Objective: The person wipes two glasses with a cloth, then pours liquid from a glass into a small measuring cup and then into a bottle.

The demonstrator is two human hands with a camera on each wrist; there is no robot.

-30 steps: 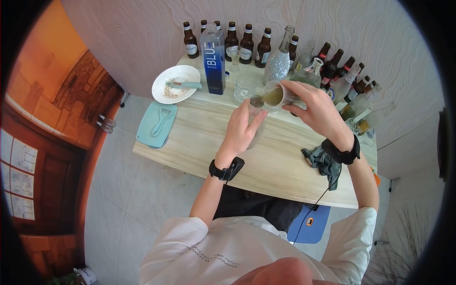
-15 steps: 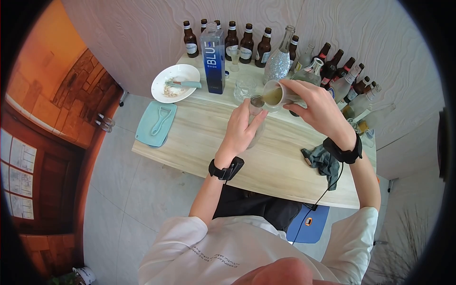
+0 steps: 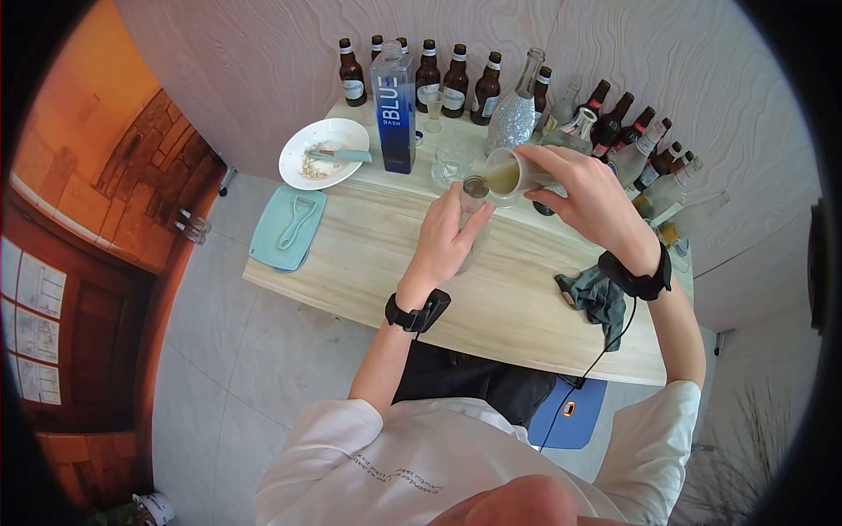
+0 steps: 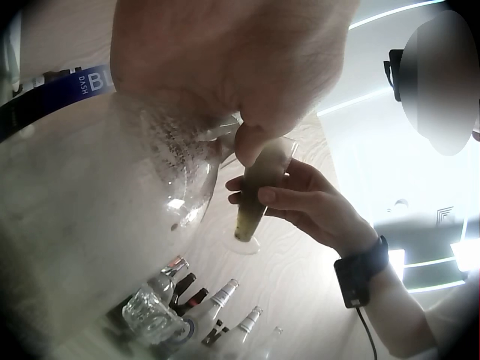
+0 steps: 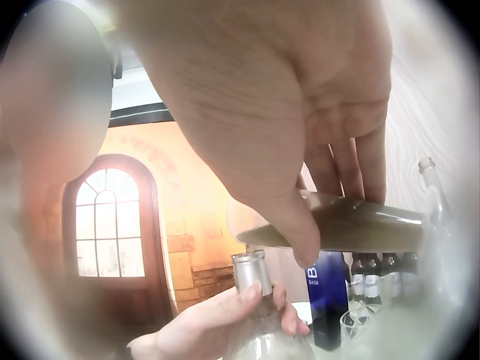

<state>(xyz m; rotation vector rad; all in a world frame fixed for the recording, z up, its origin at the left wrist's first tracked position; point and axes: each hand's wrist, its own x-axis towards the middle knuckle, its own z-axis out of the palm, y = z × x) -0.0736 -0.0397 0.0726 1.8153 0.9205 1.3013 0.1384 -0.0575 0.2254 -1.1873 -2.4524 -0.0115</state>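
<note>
My left hand [image 3: 445, 238] grips the neck of a clear glass bottle [image 3: 474, 188] that stands upright over the table's middle. In my right hand [image 3: 596, 200] is a clear cup [image 3: 503, 173], tilted on its side with its rim right at the bottle's mouth. Murky yellow-green liquid [image 5: 360, 226] lies along the cup's lower side in the right wrist view, and the metallic-looking bottle mouth [image 5: 250, 262] is just under the rim. The left wrist view shows the fingers of the right hand [image 4: 315, 206] round the cup [image 4: 259, 187].
Behind the hands stand a tall blue bottle [image 3: 394, 114], a glittery bottle [image 3: 513, 116] and several brown bottles [image 3: 455, 86]. To the left are a white plate [image 3: 301, 175] with a knife and a turquoise board [image 3: 279, 248] with a peeler. A dark cloth [image 3: 601, 302] lies at the right.
The liquid in the cup looks slightly lower than before. My right wrist has shifted slightly to the right; my left hand has stayed on the bottle neck.
</note>
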